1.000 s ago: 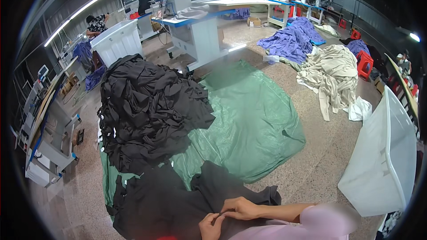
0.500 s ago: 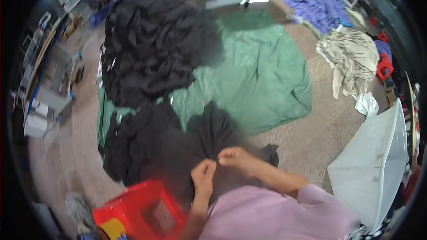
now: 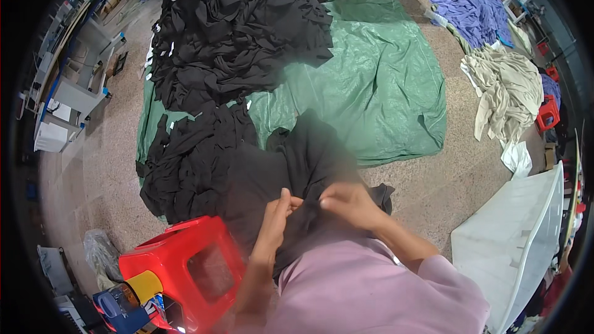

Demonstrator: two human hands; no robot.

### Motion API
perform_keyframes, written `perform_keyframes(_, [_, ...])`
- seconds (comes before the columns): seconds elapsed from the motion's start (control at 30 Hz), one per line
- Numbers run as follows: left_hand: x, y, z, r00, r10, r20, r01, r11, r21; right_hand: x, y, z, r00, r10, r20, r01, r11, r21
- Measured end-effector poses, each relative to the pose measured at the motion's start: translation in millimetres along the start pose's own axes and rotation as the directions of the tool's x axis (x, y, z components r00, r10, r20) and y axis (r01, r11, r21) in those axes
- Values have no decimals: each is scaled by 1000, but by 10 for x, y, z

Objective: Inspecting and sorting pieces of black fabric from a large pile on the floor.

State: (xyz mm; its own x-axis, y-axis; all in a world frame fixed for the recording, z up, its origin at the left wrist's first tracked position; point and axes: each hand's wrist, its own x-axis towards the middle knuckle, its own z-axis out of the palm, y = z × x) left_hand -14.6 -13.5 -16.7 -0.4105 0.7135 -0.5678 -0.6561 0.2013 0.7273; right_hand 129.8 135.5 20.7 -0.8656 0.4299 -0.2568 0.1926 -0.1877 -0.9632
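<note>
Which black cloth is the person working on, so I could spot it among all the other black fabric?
Start at the green sheet spread on the floor, with a big black pile at its far end. Come to its near edge, right of the red stool. The black cloth there is the only one lifted off the floor, pinched between the left hand and right hand.

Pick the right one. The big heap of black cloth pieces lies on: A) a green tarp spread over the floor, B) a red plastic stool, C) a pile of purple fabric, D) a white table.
A: the black cloth heap rests on the green tarp spread over the floor, while the red stool stands apart near the person's left hand.
</note>
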Motion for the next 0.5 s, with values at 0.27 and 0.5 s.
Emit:
perform_keyframes(0.27, [120, 183, 294, 963, 38, 268, -217, 700, 681, -236, -150, 304, 953, -95, 288, 201, 910, -363])
perform_keyframes(0.5, [67, 97, 469, 975, 194, -109, -204, 975, -88, -154, -33, 75, 993, -120, 21, 122, 965, -234])
